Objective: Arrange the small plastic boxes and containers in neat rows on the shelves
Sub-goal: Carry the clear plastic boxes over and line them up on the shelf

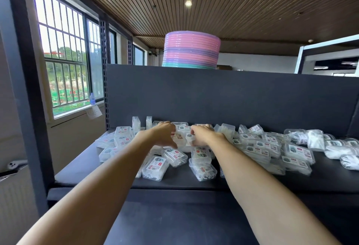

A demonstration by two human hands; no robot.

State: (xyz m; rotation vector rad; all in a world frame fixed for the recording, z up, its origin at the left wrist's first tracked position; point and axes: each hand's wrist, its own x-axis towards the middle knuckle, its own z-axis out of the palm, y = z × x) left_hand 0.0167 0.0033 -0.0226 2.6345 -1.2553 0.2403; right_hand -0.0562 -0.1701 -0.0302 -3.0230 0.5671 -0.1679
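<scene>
Broadly, by size:
Shelf (174, 184): dark, flat board with a back panel — the boxes lie on it, none in a finished row that I can see.
Pile of boxes (258, 147): clear plastic, labelled, strewn flat and overlapping across the shelf; two stand on edge at the back left (136, 123).
Left hand (165, 135): reaching into the pile's middle, fingers curled down onto a box (179, 138); whether it truly grips is hard to tell.
Right hand (202, 135): just beside it, fingers bent over the same cluster — grip unclear.
Handling: likely light, stiff, slick-walled; best pinched across the short sides, since smooth lids may slide on each other.
</scene>
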